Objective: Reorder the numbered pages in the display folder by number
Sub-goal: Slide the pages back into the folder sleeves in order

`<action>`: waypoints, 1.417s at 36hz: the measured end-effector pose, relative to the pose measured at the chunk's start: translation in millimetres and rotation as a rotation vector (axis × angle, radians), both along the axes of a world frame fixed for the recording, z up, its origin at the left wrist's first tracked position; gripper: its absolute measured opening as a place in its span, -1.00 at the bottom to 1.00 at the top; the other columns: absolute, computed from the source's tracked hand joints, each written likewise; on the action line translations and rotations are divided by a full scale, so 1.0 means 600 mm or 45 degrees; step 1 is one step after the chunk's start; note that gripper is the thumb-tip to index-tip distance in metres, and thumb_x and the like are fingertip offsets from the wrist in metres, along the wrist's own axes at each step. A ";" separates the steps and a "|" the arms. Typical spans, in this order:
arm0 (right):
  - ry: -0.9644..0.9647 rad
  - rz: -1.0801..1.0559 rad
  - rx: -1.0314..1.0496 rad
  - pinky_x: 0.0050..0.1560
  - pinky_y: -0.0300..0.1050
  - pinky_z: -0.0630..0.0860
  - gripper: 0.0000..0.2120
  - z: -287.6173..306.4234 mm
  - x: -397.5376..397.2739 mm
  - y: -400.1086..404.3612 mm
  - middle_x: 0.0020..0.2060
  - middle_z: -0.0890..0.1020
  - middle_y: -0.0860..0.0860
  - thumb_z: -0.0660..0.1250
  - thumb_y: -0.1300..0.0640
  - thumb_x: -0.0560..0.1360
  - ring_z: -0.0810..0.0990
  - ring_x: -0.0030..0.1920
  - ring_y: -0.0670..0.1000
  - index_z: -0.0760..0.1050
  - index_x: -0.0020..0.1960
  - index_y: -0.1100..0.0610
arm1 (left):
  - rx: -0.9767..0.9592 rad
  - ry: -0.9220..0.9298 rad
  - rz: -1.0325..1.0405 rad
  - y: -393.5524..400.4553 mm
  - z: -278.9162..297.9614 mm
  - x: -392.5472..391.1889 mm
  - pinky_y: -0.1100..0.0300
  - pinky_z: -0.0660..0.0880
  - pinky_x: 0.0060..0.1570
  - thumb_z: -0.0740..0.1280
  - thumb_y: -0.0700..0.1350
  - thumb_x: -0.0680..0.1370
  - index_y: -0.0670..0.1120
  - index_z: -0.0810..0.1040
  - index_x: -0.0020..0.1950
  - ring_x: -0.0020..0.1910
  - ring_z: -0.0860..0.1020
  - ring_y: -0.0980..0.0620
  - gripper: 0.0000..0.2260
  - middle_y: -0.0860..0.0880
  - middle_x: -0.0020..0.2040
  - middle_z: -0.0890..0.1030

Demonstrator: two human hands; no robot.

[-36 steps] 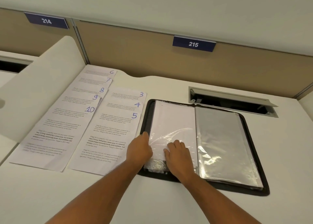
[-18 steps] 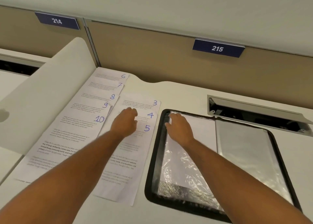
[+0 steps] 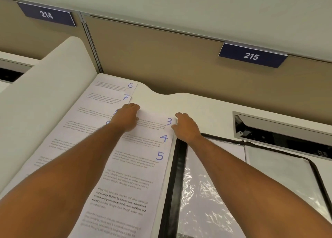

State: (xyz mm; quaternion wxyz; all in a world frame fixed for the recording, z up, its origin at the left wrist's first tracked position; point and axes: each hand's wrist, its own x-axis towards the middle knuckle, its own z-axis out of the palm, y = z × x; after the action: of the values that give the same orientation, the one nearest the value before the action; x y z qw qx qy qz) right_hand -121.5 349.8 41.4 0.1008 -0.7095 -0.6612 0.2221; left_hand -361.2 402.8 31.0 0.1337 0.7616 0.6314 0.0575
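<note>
both hands reach to page 3 (image 3: 152, 120): the left hand (image 3: 126, 118) lies on its left part, the right hand (image 3: 186, 127) touches its right edge. pages 4 (image 3: 143, 138) and 5 (image 3: 136, 165) overlap below, beside the open display folder (image 3: 173, 174) on the white surface (image 3: 197, 104).

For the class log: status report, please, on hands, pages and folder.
Both hands on page 3: left hand at its left corner, right hand at its right edge. Pages 4 and 5 overlap it. Display folder open alongside, nothing blocking.
</note>
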 end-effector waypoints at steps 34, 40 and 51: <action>0.479 -0.256 0.251 -0.21 -0.18 0.64 -0.85 0.057 -0.012 -0.017 -0.12 0.61 -0.07 0.31 0.07 0.66 0.65 -0.14 -0.03 0.40 -0.02 0.09 | 0.419 -0.046 -0.061 0.008 0.093 -0.005 0.03 0.44 -0.02 0.32 -0.23 0.59 -0.06 0.57 0.04 -0.06 0.51 -0.06 -0.90 -0.04 -0.05 0.62; 0.528 -0.302 0.414 -0.35 -0.34 0.44 -0.88 0.119 -0.010 -0.036 -0.15 0.59 -0.04 0.32 0.15 0.65 0.55 -0.17 -0.07 0.46 -0.04 0.15 | 0.668 -0.136 -0.076 -0.015 0.154 -0.005 0.07 0.34 -0.02 0.35 -0.27 0.57 -0.04 0.54 -0.05 -0.04 0.51 -0.07 -0.87 0.01 -0.07 0.60; 0.722 -0.382 0.711 -0.34 -0.40 0.41 -0.90 0.242 0.015 -0.092 -0.21 0.59 -0.12 0.30 0.13 0.66 0.48 -0.27 -0.17 0.51 -0.03 0.11 | 1.032 -0.332 -0.181 -0.060 0.277 0.026 0.06 0.33 0.02 0.38 -0.27 0.58 -0.16 0.59 0.03 0.00 0.53 -0.13 -0.94 -0.11 0.00 0.65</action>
State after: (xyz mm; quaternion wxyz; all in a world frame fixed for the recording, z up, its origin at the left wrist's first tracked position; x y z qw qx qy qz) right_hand -112.2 294.7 186.5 0.4983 -0.6541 -0.5313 0.2037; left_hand -345.7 366.9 197.0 -0.0938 0.7804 0.4817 0.3874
